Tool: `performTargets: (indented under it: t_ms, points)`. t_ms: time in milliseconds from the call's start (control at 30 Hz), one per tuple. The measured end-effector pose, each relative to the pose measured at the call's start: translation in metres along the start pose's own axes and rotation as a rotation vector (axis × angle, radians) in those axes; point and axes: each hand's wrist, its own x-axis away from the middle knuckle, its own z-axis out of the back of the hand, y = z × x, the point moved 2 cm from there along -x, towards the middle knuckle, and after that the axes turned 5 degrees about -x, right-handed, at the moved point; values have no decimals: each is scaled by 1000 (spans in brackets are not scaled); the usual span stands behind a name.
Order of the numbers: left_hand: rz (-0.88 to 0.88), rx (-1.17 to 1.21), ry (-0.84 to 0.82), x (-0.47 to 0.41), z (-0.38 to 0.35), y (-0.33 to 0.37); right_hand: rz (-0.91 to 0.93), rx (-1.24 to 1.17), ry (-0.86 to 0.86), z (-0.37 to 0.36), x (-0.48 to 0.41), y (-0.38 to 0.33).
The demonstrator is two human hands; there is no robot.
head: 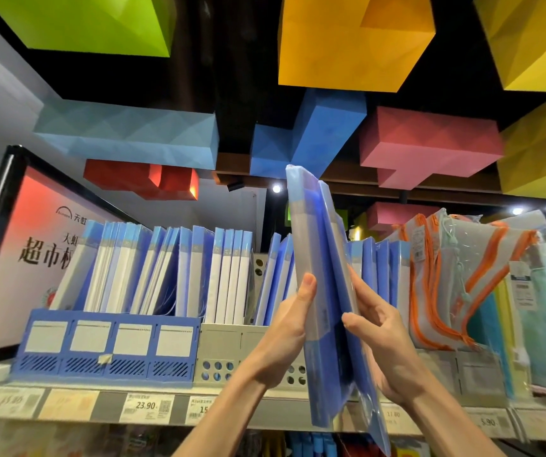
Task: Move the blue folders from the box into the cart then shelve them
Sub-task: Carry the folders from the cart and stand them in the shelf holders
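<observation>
I hold a small stack of blue folders (pixel 321 275) upright in clear wrap, in front of the top shelf. My left hand (pixel 285 331) grips the stack's left side, thumb on its front edge. My right hand (pixel 383 344) grips the right side, with its fingers curled round the outer folder. Behind the stack, more blue folders (pixel 225 268) stand in a grey file rack (pixel 219 354). The box and the cart are out of view.
A blue file rack (pixel 106 347) full of blue and white folders stands at the left. Zip pouches with orange trim (pixel 446 275) lean at the right. Price tags (pixel 146 405) line the shelf edge. Coloured blocks (pixel 354 41) hang overhead. A sign board (pixel 34 242) stands far left.
</observation>
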Motion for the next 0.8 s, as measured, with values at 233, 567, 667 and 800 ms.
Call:
performTargets:
  t_ms: [233,567,667,800]
  points:
    - [-171,-131,211,-13,2,12,106,199,159,1,-12,-7]
    - [-237,-363,551,-25,54,33,145,495,409,51,-27,-39]
    - [-261,-424,549,-32,58,40,144,570,443,58,-33,-54]
    - [-286,-468,519,-33,54,47,187,600,447,65,-38,-70]
